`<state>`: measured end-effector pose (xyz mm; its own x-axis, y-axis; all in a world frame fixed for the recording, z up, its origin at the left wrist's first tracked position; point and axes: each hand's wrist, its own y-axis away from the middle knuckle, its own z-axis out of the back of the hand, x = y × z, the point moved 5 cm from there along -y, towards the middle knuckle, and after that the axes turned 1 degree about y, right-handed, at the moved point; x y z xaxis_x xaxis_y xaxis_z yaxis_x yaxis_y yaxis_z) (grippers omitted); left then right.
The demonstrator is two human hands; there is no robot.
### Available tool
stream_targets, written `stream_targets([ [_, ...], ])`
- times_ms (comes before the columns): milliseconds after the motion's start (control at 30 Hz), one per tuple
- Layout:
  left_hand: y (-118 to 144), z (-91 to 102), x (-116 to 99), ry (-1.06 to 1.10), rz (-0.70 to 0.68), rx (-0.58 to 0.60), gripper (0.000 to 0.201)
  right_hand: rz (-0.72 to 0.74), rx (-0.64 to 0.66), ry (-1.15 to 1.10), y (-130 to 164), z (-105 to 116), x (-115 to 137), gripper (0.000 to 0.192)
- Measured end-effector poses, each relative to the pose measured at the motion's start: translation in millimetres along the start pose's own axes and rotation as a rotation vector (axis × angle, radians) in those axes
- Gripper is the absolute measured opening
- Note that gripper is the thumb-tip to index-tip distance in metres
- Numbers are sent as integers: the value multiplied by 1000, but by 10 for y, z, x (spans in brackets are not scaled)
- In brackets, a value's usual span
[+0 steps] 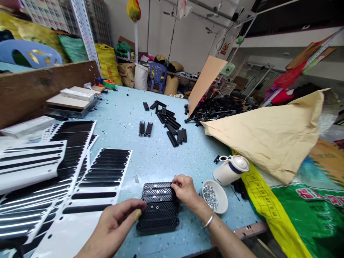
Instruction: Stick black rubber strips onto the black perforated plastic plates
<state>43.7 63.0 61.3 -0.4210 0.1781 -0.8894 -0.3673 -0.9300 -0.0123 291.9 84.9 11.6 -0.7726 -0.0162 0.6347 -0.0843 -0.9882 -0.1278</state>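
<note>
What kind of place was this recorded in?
Most likely a small workshop for hand assembly: black ridged strips lie side by side at the front of the worktable, a white bowl of small metal pieces stands near them, and sacks stand in the background.

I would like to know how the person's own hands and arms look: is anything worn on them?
The left hand and right hand wear no gloves; no sleeves show. A silver-coloured bangle circles the right wrist. The left thumb's tip bears a yellow patch, perhaps polish or tape.
</note>
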Motion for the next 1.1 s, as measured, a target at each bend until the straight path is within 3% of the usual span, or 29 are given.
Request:
stream_targets([
  [67, 17, 45, 22, -75, -31, -120, 31, -31, 14, -24, -19, -43, -54, 10],
  [167, -61, 38, 15, -241, -222, -222, 29, -35, 44, -48, -18, -41, -91, 12],
  [267, -213, -32, -16, -390, -446, -170, 29, 6, 42, -33, 29, 74, -65, 17],
  [367, -349, -113, 7, -540, -548, -78, 39, 91, 31, 18, 132, 207, 17, 23],
  [600, -434, -326, 87, -692, -598, 52, 53, 319, 112, 305, 334, 172, 156, 34],
  [867, -483, -424, -66, -800, -492, 227, 51, 338, 95, 308, 344, 188, 91, 28],
  [967, -468, -407, -59, -796, -500, 230, 52, 338, 97, 279, 359, 181, 54, 28],
  [1100, -470, -326, 35, -794, -525, 132, 55, 335, 85, 228, 367, 155, 11, 29],
])
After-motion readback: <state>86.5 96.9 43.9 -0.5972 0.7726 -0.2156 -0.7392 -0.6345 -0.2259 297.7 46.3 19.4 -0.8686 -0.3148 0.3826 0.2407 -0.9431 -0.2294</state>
